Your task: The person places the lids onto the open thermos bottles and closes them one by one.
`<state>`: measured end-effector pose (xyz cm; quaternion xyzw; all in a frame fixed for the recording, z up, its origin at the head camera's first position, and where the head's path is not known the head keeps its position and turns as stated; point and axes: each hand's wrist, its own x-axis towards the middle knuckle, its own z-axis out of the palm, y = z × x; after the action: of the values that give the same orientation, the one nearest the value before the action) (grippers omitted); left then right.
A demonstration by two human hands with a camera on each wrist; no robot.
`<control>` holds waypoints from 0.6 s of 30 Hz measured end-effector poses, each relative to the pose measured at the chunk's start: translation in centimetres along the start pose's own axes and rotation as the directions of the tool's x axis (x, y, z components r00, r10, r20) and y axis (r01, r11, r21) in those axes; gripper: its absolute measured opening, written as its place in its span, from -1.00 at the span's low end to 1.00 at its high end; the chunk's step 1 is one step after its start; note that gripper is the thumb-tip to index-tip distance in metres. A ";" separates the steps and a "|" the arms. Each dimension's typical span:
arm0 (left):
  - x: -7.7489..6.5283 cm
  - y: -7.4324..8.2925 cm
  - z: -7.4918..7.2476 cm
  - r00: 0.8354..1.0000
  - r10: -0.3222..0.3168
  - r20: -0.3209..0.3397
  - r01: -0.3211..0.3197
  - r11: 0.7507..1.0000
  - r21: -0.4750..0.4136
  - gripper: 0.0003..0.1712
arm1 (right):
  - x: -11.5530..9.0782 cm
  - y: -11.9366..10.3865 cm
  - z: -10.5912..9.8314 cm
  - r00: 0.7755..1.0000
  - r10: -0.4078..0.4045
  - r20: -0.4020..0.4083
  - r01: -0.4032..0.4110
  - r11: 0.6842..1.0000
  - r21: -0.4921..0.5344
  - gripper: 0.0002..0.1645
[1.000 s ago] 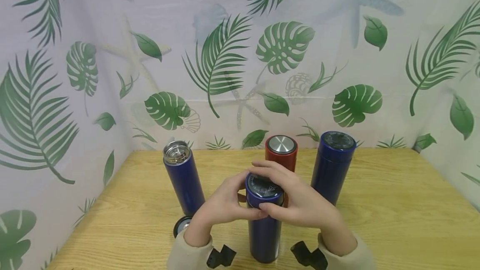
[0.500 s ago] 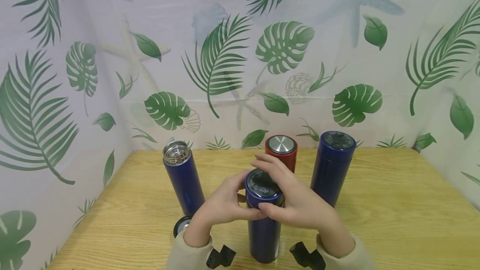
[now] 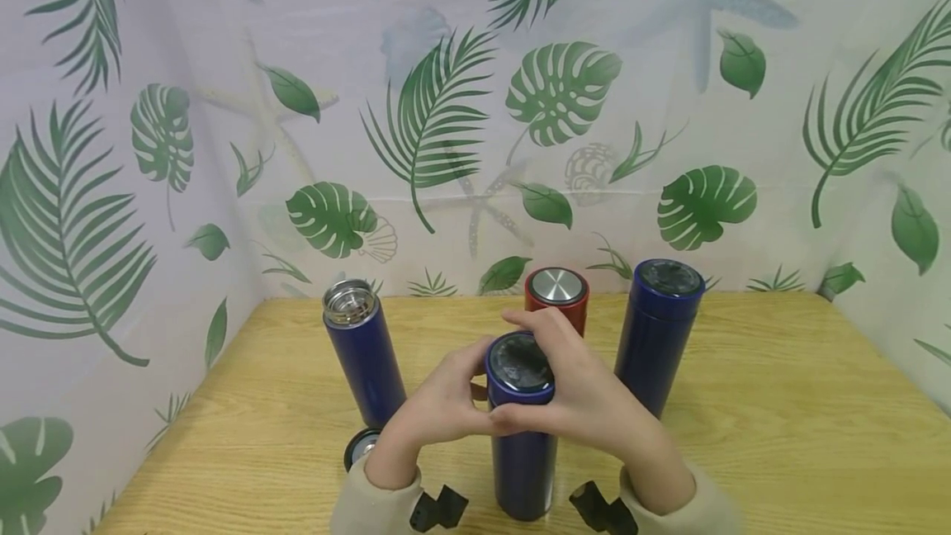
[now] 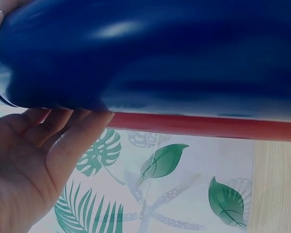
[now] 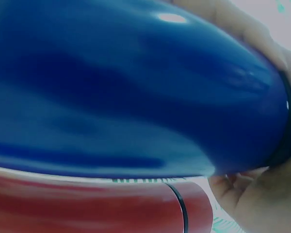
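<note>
A blue vacuum flask (image 3: 524,477) stands upright at the front middle in the head view, its blue lid (image 3: 520,363) topped by a glossy black disc. My left hand (image 3: 444,400) grips the flask from the left, just below the lid, with thumb in front and fingers behind. From the right, my right hand (image 3: 587,396) holds the lid, its thumb across the front and its fingers round the far side. Flask body fills much of both wrist views; the left fingertips (image 4: 99,119) press against its side.
An uncapped blue flask (image 3: 367,370) stands at left, with a round black-rimmed lid (image 3: 360,446) beside it, partly behind my left wrist. Behind my right hand is a red flask (image 3: 557,308). Another lidded blue flask (image 3: 657,345) stands at right on the wooden table (image 3: 802,403).
My right hand has turned round the lid: its thumb has slid left across the front, and its fingers have drawn back off the top toward the far side. My left hand has stayed put.
</note>
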<state>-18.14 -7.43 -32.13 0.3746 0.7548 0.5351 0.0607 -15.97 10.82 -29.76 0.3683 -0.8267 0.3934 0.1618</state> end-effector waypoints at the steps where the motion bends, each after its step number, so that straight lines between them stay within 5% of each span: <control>1: 0.0 0.0 0.0 1.000 0.001 0.000 -0.001 1.000 0.003 -0.32 | 0.0 -0.1 0.1 1.000 0.008 -0.006 -0.008 1.000 -0.015 -0.09; 4: 0.0 0.1 0.0 1.000 0.002 -0.001 -0.002 1.000 -0.006 -0.31 | 0.0 -0.1 0.1 1.000 -0.015 0.003 0.015 0.999 -0.030 -0.15; 10: 0.0 0.0 0.2 1.000 -0.001 0.000 0.001 0.998 -0.067 -0.28 | -0.1 0.6 -0.9 0.980 -0.166 0.110 0.145 0.974 0.174 -0.22; 14: 0.1 0.0 0.3 1.000 0.006 0.000 -0.006 0.997 -0.078 -0.26 | -0.2 0.6 -1.1 0.983 -0.156 0.099 0.133 0.969 0.207 -0.14; 18: 0.0 0.0 0.1 1.000 0.020 0.004 -0.020 0.998 -0.060 -0.34 | -0.2 0.3 -0.9 0.994 -0.098 0.053 0.091 0.988 0.126 -0.05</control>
<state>-18.09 -7.33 -32.15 0.3813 0.7344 0.5573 0.0683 -16.09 11.76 -29.46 0.4277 -0.7869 0.4245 0.1327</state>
